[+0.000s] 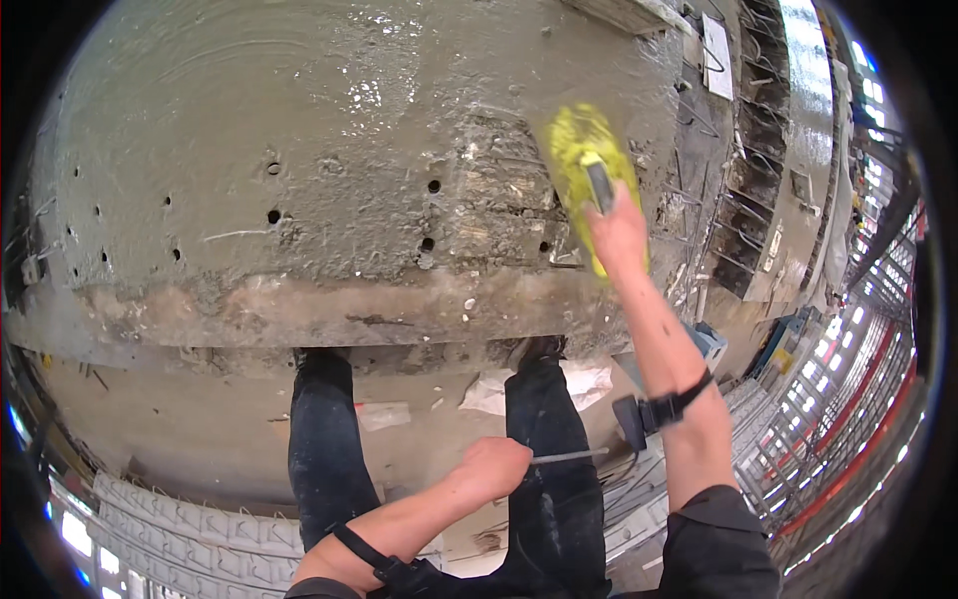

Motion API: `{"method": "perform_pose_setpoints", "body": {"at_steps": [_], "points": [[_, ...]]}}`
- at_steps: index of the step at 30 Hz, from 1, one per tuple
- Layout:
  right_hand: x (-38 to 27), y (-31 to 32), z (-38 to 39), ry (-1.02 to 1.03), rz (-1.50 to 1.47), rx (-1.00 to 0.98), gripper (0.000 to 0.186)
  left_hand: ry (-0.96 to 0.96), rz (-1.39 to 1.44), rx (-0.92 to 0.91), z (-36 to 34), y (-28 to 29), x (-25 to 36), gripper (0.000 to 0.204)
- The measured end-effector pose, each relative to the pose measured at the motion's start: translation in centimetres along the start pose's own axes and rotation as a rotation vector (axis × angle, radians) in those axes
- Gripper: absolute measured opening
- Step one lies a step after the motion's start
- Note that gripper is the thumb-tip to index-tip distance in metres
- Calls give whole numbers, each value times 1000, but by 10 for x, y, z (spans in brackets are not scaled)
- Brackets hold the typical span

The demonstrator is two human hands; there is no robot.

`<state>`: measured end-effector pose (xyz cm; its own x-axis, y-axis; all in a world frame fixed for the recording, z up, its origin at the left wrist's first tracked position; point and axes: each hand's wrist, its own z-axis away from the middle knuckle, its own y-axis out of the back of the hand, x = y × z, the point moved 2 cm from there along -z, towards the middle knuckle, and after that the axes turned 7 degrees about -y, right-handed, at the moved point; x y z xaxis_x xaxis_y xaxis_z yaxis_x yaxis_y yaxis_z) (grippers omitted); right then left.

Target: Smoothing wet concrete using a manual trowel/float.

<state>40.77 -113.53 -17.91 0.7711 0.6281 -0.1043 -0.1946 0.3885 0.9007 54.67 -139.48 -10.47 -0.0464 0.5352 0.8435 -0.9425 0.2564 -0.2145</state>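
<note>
Head view: yellow float in the right hand, over the wet concrete

Watching from beside the job. Right hand (617,235): fingers wrapped round the dark grip of the yellow float (583,135). Float sits over the right part of the grey concrete (220,120), long axis running away from the person, edges blurred. Can't tell if its face touches.

Left hand (497,467): fingers closed on a thin, pale strip-like tool (571,458), held in front of the right thigh, pointing right, well apart from the float.

Concrete: glossy and smooth at far left, rough and stony near the middle, with several round dark holes (434,187). Long ledge (379,307) runs along the near edge; legs in dark trousers (329,429) on the near side. Bent steel bars (763,158) line the right side, white rectangular sheet (717,57) near them. Crumpled white sheeting (484,392) lies beside the right leg.
</note>
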Motion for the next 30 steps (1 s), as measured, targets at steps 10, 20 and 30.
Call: {"method": "perform_pose_setpoints", "body": {"at_steps": [10,20,30], "points": [[70,-33,88,109,75,-172,26,-18,-41,40,0,-6,-4,20],[27,-114,185,325,-121,-786,35,-16,-143,-211,-13,-40,9,23],[122,-70,164,236,-8,-767,40,10,-154,-200,-20,-35,5,21]]}}
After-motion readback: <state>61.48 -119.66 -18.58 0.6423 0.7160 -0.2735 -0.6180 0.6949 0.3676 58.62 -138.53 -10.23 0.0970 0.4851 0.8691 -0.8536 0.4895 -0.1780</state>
